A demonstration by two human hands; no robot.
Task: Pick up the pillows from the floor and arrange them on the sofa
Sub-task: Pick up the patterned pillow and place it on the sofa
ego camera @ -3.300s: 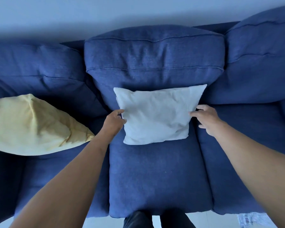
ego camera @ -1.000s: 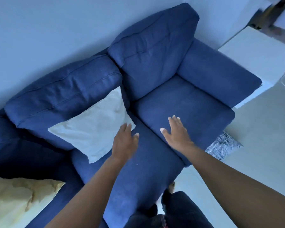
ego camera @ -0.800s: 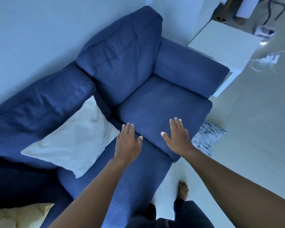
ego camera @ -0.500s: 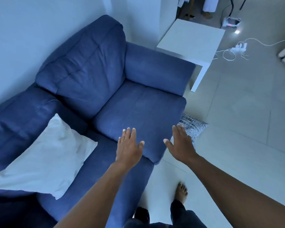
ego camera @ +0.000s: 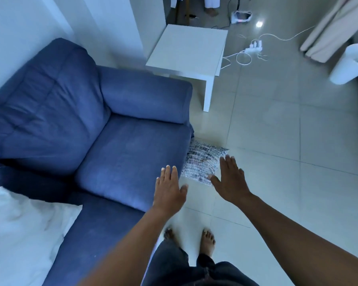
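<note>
Patterned pillow [ego camera: 203, 162] on the floor between splayed, empty left hand [ego camera: 168, 189] and right hand [ego camera: 232, 180]

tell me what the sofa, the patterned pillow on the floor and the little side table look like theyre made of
Sofa: blue woven upholstery, matte, with visible stitched seams.
Patterned pillow: soft fabric, probably woven or knitted cotton, judging by its broken dark and white ribbed lines.
Side table: smooth white board, likely painted or laminated wood; flat and evenly coloured, no grain showing.
</note>
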